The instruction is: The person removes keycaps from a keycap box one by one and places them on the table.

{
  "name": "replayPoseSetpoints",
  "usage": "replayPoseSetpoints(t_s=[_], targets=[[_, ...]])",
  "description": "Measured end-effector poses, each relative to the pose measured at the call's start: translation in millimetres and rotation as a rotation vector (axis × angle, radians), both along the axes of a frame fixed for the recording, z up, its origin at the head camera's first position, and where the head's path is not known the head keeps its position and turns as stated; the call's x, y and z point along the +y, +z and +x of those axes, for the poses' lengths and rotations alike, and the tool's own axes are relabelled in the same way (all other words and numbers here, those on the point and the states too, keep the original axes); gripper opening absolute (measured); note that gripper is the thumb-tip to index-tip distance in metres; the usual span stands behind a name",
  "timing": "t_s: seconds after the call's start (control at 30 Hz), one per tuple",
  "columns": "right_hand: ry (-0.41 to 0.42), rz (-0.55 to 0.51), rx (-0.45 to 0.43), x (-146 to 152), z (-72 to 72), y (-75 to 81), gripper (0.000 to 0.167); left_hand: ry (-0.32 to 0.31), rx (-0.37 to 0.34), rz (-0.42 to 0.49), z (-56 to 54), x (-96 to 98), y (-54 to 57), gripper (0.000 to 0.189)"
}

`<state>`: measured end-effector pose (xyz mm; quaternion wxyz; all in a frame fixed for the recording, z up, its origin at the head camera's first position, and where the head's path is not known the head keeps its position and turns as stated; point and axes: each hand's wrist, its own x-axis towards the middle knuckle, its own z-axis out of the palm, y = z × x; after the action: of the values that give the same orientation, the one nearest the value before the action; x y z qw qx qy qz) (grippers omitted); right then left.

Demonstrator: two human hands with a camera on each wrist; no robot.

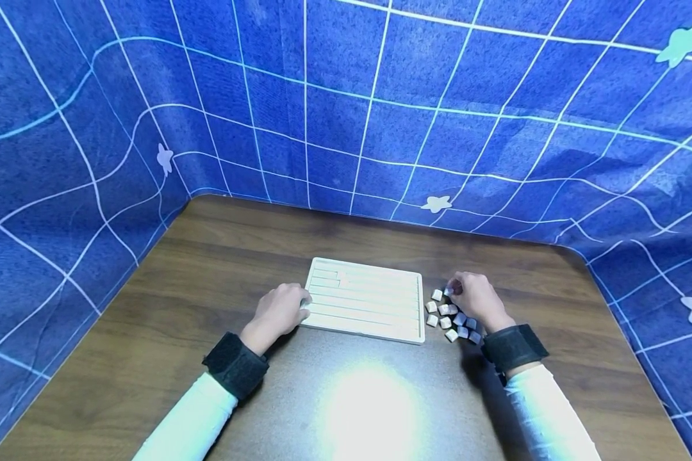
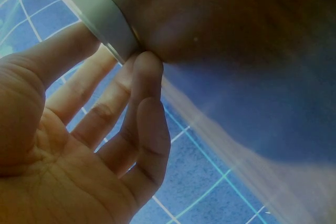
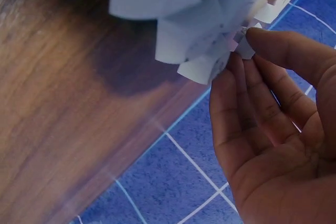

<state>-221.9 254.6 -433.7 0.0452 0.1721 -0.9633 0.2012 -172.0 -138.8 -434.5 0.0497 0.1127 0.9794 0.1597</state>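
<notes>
A white board [image 1: 369,301] divided into long rows lies flat on the table. My left hand [image 1: 279,309] is at the board's left edge, fingertips and thumb touching its rim [image 2: 100,14]; the fingers are slightly bent. To the right of the board lie several small white blocks [image 1: 444,323], keycap-like in shape, some in shadow. At the back of this cluster, my right hand [image 1: 477,296] pinches one such block [image 3: 245,49] between thumb and fingertips. Dark marks show on a few blocks [image 3: 184,40] in the right wrist view, too blurred to read.
The brown wooden table [image 1: 236,237] has a bright glare patch near its front. A blue curtain [image 1: 334,115] with white grid lines and stars hangs around the back and sides. Black bands [image 1: 236,366] wrap both wrists.
</notes>
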Motion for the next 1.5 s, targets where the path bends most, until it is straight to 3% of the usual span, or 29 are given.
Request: replayPoseSetpoints(t_s=[0.7, 0.97, 1.3, 1.5], targets=[[-0.076, 0.047, -0.092, 2.7, -1.1, -2.9, 0.012, 0.008, -0.013, -0.016, 0.4, 2.2, 0.0, 0.021], [-0.099, 0.035, -0.039, 0.3, 1.2, 4.9, 0.013, 0.011, -0.016, -0.021, 1.1, 2.2, 1.3, 0.021], [-0.086, -0.011, 0.021, -30.6, 0.4, 18.5, 0.01, 0.006, -0.013, -0.029, -0.2, 1.5, 2.8, 0.02], [-0.014, -0.016, 0.032, -66.4, -2.0, 25.2, 0.012, 0.01, -0.015, -0.025, 1.2, 3.0, 1.5, 0.021]])
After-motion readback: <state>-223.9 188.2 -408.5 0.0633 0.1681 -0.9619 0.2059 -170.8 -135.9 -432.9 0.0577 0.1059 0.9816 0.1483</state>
